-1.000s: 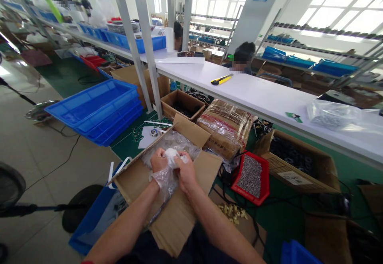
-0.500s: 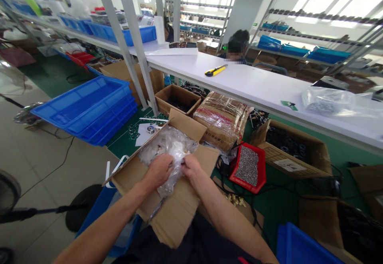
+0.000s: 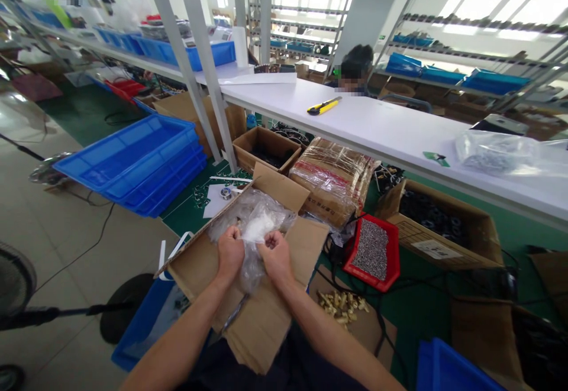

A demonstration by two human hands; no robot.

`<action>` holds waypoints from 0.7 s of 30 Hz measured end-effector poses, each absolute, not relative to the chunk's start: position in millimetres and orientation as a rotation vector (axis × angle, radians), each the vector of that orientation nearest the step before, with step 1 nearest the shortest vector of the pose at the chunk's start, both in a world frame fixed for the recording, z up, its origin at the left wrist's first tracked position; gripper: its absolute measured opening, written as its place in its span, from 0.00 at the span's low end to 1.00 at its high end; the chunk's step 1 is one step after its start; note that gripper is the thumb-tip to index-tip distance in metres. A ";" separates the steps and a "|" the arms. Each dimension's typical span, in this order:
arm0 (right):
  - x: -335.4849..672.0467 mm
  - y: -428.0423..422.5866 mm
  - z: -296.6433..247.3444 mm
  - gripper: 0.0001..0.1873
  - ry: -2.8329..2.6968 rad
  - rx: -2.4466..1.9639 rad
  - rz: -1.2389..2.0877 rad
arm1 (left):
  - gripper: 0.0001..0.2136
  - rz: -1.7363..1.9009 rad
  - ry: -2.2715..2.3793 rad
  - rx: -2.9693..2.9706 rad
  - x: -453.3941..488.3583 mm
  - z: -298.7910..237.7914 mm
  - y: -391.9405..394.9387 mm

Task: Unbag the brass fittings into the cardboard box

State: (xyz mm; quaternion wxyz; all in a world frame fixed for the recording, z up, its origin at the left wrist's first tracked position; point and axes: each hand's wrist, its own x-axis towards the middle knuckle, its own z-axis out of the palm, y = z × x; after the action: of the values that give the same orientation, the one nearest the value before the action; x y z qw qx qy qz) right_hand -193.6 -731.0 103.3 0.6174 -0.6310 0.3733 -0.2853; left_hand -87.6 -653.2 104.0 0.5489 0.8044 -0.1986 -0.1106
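An open cardboard box (image 3: 306, 243) sits before me with its flaps folded out. Inside lies a clear plastic bag (image 3: 261, 216), crumpled, with something whitish showing through it; its contents are not clear. My left hand (image 3: 231, 252) pinches the bag on its left side, fingers closed. On the other side my right hand (image 3: 276, 253) grips the plastic between thumb and curled fingers. A loose end of the bag hangs toward me between the two hands, over the near flap.
To the right are a red tray (image 3: 394, 261) of small metal parts and brass-coloured pieces (image 3: 341, 308) on cardboard. Blue crates (image 3: 128, 160) are stacked left. A yellow utility knife (image 3: 325, 106) lies on the white bench (image 3: 381, 128). Beyond it is a person (image 3: 355, 65).
My hands have shifted, the left one moving a little away from the bag's middle. Both still hold the plastic. More of the brass-coloured pieces show beside my right forearm.
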 end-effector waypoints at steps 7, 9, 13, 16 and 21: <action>-209.8 -731.4 123.8 0.41 0.458 -1.790 -0.475 | 0.08 -0.636 -0.092 1.534 -99.4 95.7 -660.9; -209.2 -737.5 124.1 0.27 0.584 -1.838 -0.528 | 0.10 -0.733 -0.105 1.495 -102.2 96.8 -661.3; -197.5 -751.5 117.3 0.07 0.861 -1.844 -0.609 | 0.06 -0.727 -0.286 1.561 -115.9 106.0 -657.0; -187.5 -762.8 110.5 0.04 1.130 -1.888 -0.639 | 0.10 -0.775 -0.559 1.588 -132.0 117.8 -653.4; -195.5 -754.2 111.9 0.03 1.052 -2.118 -0.535 | 0.09 -0.550 -0.528 1.882 -126.6 123.3 -652.0</action>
State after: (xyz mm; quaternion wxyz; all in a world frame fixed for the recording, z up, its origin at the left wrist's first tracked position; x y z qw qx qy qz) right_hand -195.5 -754.2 111.9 0.3511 -0.8179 0.4063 -0.2065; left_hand -126.6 -652.0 123.3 0.5273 0.7876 -0.2208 -0.2301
